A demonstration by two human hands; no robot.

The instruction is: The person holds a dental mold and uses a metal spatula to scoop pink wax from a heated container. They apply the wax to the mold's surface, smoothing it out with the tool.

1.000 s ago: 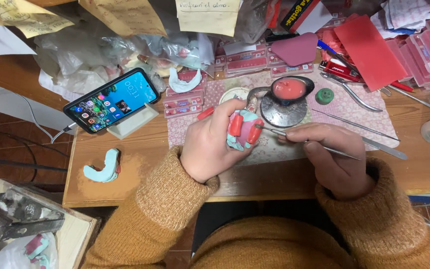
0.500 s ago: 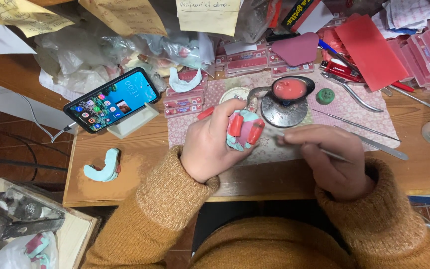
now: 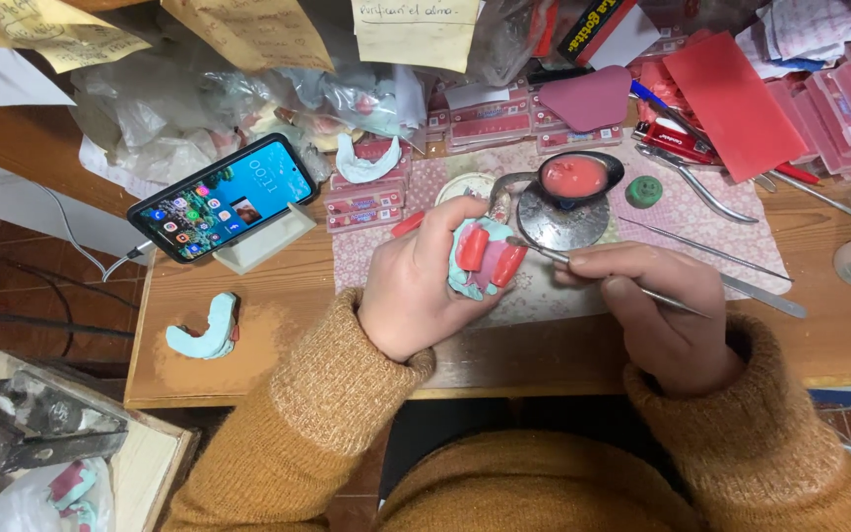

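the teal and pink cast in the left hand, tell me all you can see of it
The cast is a small light-teal block, plaster-like, with a pink wax-looking layer on its face. The left hand grips it above the patterned mat, red-nailed fingers wrapped over its front, hiding much of it. It is tilted toward the right hand, whose thin metal tool points at its upper right edge; whether the tip touches it is unclear.
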